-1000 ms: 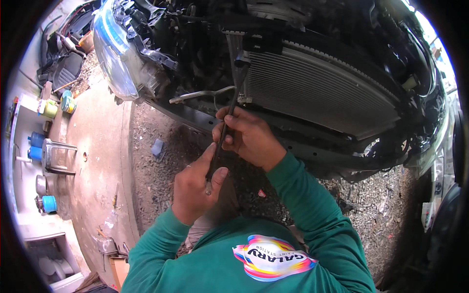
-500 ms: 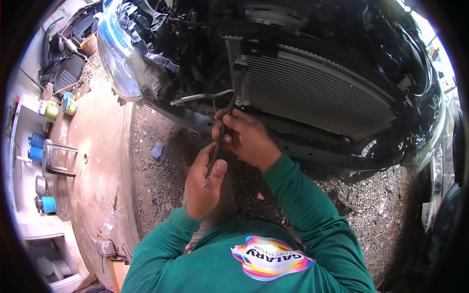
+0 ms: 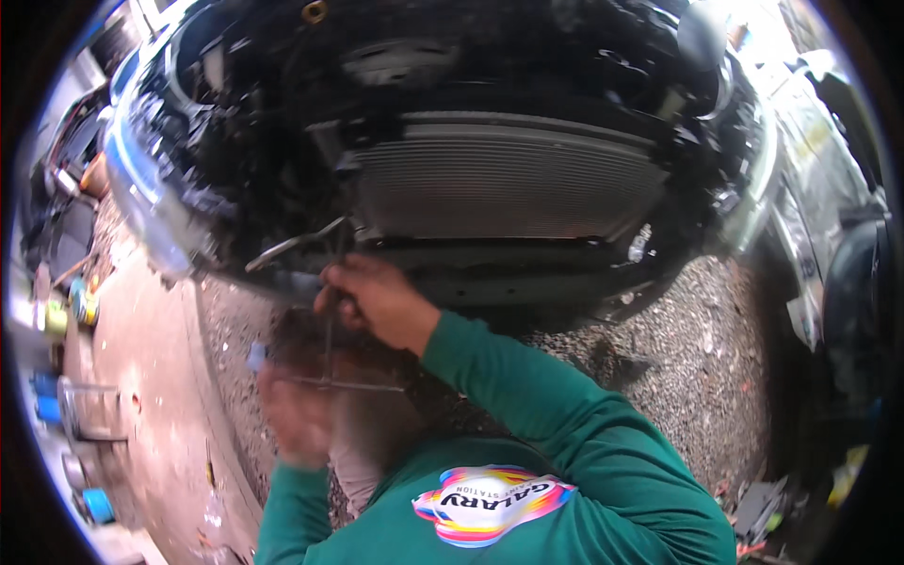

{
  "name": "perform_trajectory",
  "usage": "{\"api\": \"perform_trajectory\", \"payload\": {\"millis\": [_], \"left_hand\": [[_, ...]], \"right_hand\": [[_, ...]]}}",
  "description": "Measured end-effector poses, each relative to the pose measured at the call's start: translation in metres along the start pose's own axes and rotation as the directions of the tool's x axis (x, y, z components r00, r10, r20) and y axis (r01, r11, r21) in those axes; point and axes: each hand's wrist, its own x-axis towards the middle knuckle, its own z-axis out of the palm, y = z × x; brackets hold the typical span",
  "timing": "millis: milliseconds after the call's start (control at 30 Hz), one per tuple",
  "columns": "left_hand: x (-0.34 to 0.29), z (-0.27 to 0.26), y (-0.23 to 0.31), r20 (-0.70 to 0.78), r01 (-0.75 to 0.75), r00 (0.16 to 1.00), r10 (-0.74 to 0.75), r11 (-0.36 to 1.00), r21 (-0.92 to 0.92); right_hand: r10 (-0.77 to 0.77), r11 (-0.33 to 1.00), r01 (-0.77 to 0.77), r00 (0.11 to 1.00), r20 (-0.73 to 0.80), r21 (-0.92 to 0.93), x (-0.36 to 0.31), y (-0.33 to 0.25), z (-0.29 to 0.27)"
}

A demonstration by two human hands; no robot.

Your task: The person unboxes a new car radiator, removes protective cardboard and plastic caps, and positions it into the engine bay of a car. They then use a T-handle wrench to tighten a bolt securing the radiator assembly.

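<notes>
My right hand [image 3: 377,297] is closed round the shaft of a T-handle wrench [image 3: 329,350] below the car's front. The wrench's far end runs up toward the left lower corner of the radiator [image 3: 508,184]; whether it meets a fastener there is too dark to see. Its thin crossbar lies nearest me. Beside the left end of that crossbar is my left hand [image 3: 297,419], smeared by motion, so its fingers cannot be read. A bent metal pipe [image 3: 301,243] sticks out to the left of the wrench's upper end.
The stripped car front spans the far side, with a headlight [image 3: 151,207] at left and a lower crossbeam [image 3: 480,282] below the radiator. Gravel [image 3: 697,377] lies underneath. At left are a concrete strip [image 3: 151,348] and a stool [image 3: 94,410]; scraps [image 3: 763,508] lie at lower right.
My left hand has moved down and left from the wrench's shaft and blurs. The wrench's crossbar now shows. My right hand still grips the shaft. The whole view has shifted, showing more at right.
</notes>
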Motion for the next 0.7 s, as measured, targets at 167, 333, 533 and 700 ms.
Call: {"api": "perform_trajectory", "payload": {"millis": [167, 333, 533, 700], "left_hand": [[0.001, -0.035, 0.013, 0.33, -0.499, 0.611, 0.72, 0.027, 0.866], [-0.002, 0.011, -0.007, 0.193, -0.195, 0.974, 0.116, 0.004, 0.981], [-0.022, 0.041, -0.006, 0.237, 0.459, 0.821, -0.519, 0.847, 0.267], [-0.026, 0.022, 0.029, 0.535, 0.061, 0.633, -0.56, 0.725, 0.686]], "right_hand": [[-0.062, 0.998, 0.062, 0.998, 0.001, 0.0, 0.003, 0.002, 0.004], [-0.072, 0.996, 0.069, 0.996, -0.057, -0.059, -0.004, -0.002, 0.006], [0.018, 0.99, -0.032, 0.995, 0.102, 0.135, 0.002, -0.015, -0.006], [-0.023, 0.995, 0.009, 0.99, 0.136, 0.102, 0.009, -0.011, -0.006]]}}
